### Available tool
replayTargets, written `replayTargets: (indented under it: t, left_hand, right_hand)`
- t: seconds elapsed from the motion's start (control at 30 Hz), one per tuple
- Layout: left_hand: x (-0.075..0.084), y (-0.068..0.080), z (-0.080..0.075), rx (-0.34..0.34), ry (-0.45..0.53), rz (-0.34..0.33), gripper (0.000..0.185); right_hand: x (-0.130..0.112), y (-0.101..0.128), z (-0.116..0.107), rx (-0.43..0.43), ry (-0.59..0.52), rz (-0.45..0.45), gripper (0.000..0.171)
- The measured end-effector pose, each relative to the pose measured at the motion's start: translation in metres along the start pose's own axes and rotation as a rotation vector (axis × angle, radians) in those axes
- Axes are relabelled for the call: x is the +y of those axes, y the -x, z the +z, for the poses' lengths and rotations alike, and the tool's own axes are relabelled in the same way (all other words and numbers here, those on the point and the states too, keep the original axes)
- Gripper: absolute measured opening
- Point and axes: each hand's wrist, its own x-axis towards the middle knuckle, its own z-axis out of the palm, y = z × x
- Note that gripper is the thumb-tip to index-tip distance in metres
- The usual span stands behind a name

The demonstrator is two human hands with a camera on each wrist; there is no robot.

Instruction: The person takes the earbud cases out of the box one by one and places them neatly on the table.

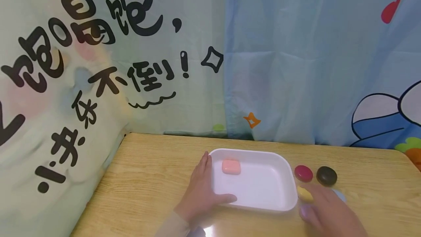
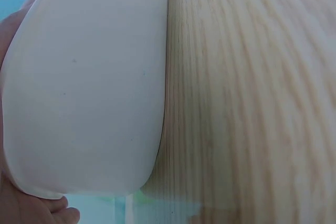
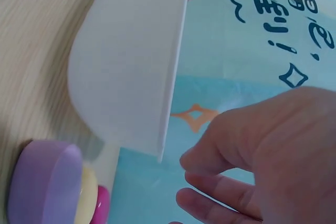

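My left hand holds a white rectangular tray at its left end, fingers along the side and thumb at the front rim. Inside the tray lies a pink rounded block. Past the tray's right end, my right hand hovers over several smooth pieces, blurred in the head view. Nothing shows between its thumb and bent fingers in the right wrist view. Near it are a yellow piece, a purple piece and a light blue piece, partly hidden by the hand.
Behind the right hand, a crimson round piece and a black round piece lie on the wooden table. A printed cloth hangs along the back and left sides of the table.
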Motion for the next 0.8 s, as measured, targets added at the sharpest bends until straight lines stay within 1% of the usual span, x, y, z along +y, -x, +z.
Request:
replayTargets:
  t: [0.17,0.23,0.33,0.47,0.63,0.8]
  left_hand:
    - [0.002,0.001,-0.001,-0.003,0.003,0.003,0.132]
    - [0.002,0.001,-0.001,-0.003,-0.006,0.004,0.132]
    - [0.002,0.001,-0.001,-0.002,-0.012,0.008,0.132]
    - [0.002,0.001,-0.001,0.0,-0.004,0.008,0.132]
    - [0.002,0.001,-0.001,-0.003,-0.015,-0.001,0.134]
    - [0.001,0.0,0.0,-0.001,-0.021,-0.002,0.135]
  right_hand:
    - [-0.017,0.0,0.004,0.174,0.032,-0.095,0.052]
    - [-0.023,0.001,0.005,0.206,0.041,-0.11,0.048]
    - [-0.032,0.001,0.006,0.225,0.049,-0.115,0.046]
    - [-0.04,-0.001,0.008,0.262,0.054,-0.163,0.043]
    - [-0.052,-0.004,0.009,0.242,0.011,-0.149,0.043]
    - [-0.063,-0.009,0.012,0.287,0.009,-0.196,0.041]
